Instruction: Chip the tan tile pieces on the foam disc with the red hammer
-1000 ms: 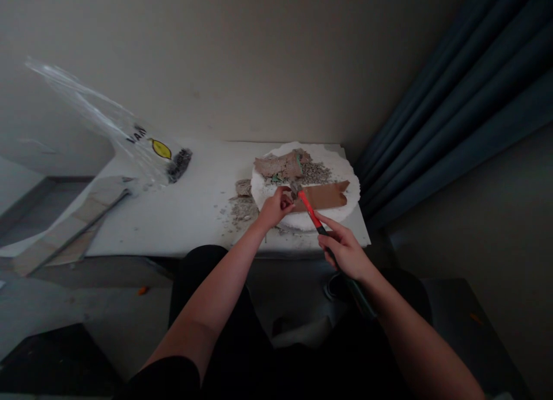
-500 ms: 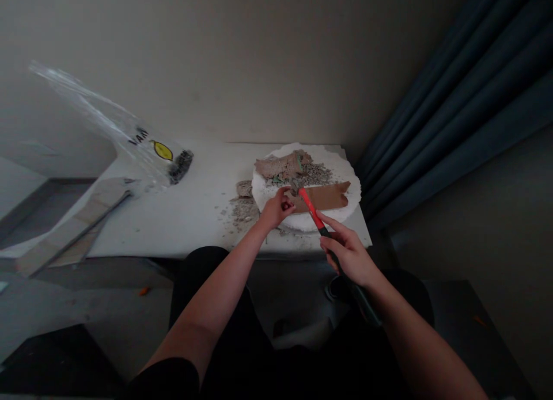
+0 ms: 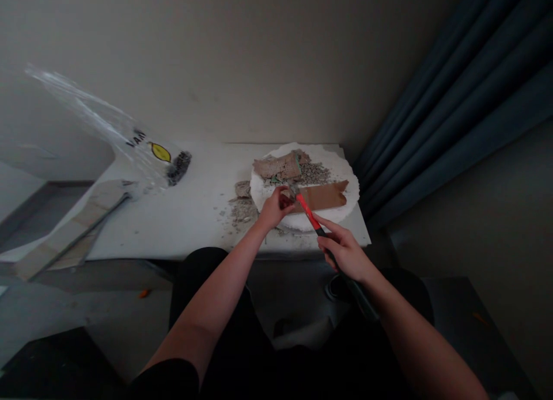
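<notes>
Your right hand [image 3: 345, 253] is just off the near edge of the white round foam disc [image 3: 348, 178], forearm stretched forward, fingers wrapped around the black grip of the red-and-black-handled hammer [image 3: 309, 212]. The hammer slants up and left, and its grey head sits on the disc's near-left part, beside the flat brown slab [image 3: 326, 195]. Your left hand [image 3: 273, 207] rests at the disc's left edge, touching the hammer head, fingers curled tight; what they pinch is too small to tell

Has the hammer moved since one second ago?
No: the hammer stays put, head at the left end of the brown board, beside the left hand.
</notes>
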A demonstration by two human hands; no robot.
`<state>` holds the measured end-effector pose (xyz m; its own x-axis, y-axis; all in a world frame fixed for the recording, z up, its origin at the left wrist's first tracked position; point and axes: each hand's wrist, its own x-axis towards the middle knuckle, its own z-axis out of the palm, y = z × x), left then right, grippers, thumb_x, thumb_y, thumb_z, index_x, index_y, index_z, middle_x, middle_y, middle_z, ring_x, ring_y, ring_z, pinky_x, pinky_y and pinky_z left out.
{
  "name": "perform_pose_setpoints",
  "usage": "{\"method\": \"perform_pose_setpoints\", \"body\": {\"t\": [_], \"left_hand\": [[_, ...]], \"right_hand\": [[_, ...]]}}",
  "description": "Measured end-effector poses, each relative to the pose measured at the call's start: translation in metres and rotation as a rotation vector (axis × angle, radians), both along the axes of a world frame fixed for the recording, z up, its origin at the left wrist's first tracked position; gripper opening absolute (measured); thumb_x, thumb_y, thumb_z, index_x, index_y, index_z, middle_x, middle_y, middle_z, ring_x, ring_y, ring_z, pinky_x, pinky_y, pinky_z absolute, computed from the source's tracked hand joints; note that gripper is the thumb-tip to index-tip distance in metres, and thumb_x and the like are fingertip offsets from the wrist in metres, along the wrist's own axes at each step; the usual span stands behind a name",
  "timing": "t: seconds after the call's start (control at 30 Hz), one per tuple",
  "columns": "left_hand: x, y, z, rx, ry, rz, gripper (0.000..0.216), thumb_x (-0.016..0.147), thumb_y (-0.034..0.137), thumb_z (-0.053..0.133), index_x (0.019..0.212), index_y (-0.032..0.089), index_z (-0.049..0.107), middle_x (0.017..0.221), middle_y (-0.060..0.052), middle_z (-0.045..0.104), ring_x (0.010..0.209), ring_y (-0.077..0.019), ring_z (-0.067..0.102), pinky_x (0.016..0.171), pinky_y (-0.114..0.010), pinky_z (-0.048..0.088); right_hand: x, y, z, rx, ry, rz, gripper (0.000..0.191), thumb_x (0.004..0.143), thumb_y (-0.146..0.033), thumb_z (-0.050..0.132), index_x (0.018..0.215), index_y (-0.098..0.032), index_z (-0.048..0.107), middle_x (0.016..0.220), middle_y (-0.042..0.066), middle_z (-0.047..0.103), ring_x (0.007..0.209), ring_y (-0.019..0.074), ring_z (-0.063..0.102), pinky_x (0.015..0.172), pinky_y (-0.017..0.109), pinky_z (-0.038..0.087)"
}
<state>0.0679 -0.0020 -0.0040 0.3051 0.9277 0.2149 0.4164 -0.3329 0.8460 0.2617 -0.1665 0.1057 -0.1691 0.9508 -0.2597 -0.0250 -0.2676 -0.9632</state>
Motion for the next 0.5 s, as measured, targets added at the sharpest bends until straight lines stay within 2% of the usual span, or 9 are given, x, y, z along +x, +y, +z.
{"method": "perform_pose_setpoints", "body": {"t": [0.2,0.4,0.5], "left_hand": [[0.001,0.001,0.0,-0.012,-0.025,-0.017,0.057,0.075,0.019,0.073,0.125,0.02,0.044,0.079,0.004,0.067,0.063,-0.009,0.056,0.065,-0.023,0.044],[0.0,0.003,-0.004,-0.014,-0.011,0.011,0.063,0.074,0.022,0.075,0.128,0.021,0.044,0.08,0.004,0.068,0.066,-0.0108,0.059,0.066,-0.024,0.044],[0.001,0.002,-0.001,-0.022,-0.025,0.002,0.061,0.074,0.02,0.075,0.127,0.021,0.045,0.079,0.003,0.068,0.065,-0.0101,0.058,0.065,-0.024,0.044]], "right_hand": [[0.001,0.0,0.004,0.074,-0.004,-0.044,0.067,0.089,-0.03,0.059,0.153,-0.029,0.041,0.064,-0.009,0.05,0.035,0.0062,0.041,0.031,0.019,0.028],[-0.003,0.003,-0.01,-0.054,-0.063,-0.021,0.066,0.086,-0.028,0.059,0.151,-0.022,0.046,0.058,-0.009,0.047,0.032,0.0066,0.037,0.03,0.019,0.028],[-0.005,0.001,-0.004,-0.007,-0.042,-0.047,0.067,0.087,-0.029,0.059,0.152,-0.025,0.043,0.061,-0.008,0.048,0.034,0.0062,0.038,0.031,0.019,0.028]]}}
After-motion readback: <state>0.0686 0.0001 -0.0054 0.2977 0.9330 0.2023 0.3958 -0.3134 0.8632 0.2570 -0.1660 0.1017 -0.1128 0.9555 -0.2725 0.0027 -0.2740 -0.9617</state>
